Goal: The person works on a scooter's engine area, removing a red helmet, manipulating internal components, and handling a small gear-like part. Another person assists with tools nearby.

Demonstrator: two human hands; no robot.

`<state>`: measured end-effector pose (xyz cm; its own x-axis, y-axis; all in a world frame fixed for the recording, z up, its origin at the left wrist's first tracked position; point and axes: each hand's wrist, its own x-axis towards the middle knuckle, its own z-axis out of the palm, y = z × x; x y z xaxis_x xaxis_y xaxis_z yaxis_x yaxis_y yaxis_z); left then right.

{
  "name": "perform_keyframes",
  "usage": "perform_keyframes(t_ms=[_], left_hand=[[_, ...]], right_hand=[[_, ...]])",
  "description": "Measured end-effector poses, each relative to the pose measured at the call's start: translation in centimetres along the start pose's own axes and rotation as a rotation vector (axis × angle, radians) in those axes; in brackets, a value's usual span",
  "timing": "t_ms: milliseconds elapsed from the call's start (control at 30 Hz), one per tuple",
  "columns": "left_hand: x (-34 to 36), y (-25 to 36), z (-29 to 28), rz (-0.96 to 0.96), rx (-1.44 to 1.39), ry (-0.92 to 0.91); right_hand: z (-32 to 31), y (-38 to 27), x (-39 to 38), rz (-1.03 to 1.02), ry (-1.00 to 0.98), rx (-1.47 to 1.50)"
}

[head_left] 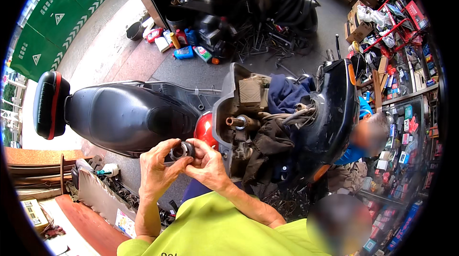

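Note:
Close in front of my body, my left hand (pixel 158 166) and my right hand (pixel 209 164) pinch a small dark metal ring (pixel 189 148) from both sides. It looks like a bearing or collar; its exact kind is not clear. Just beyond my hands stands a black scooter (pixel 112 117) with its front panels off. A metal steering stem (pixel 235 122) sticks out of the opened front, to the right of my hands. A red rounded part (pixel 204 129) sits between the seat and that opening. Dark cloths (pixel 267 148) hang over the front frame.
Oil bottles (pixel 184 52) and loose tools (pixel 272 40) lie on the ground beyond the scooter. At the right, a person in blue (pixel 366 107) is near a glass case (pixel 406 150) of small boxes. Boards (pixel 43 167) and a grey panel (pixel 103 191) stand at the left.

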<state>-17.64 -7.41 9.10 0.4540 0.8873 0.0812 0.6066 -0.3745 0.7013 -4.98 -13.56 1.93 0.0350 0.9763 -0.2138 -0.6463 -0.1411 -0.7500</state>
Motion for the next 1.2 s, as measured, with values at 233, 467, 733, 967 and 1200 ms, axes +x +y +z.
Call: perform_keyframes(t_ms=[233, 467, 733, 967, 1200], left_hand=[[-1.3, -7.5, 0.3, 0.071, -0.049, 0.026], [2.4, -16.6, -0.7, 0.096, -0.030, 0.028], [8.0, -31.1, -0.6, -0.014, -0.096, 0.359], [8.3, -35.9, 1.5, -0.198, -0.386, 0.535], [8.5, -35.9, 2.1, -0.221, -0.178, 0.635]], right_hand=[[0.8, 4.1, 2.5, 0.236, 0.129, 0.030], [2.3, 9.9, 10.6, 0.179, 0.230, 0.000], [-11.5, 15.8, 25.0, 0.057, 0.626, -0.379], [-25.1, 24.8, 35.4, 0.364, 0.560, -1.334], [-31.3, 31.1, 39.2, 0.511, 0.339, -1.606]])
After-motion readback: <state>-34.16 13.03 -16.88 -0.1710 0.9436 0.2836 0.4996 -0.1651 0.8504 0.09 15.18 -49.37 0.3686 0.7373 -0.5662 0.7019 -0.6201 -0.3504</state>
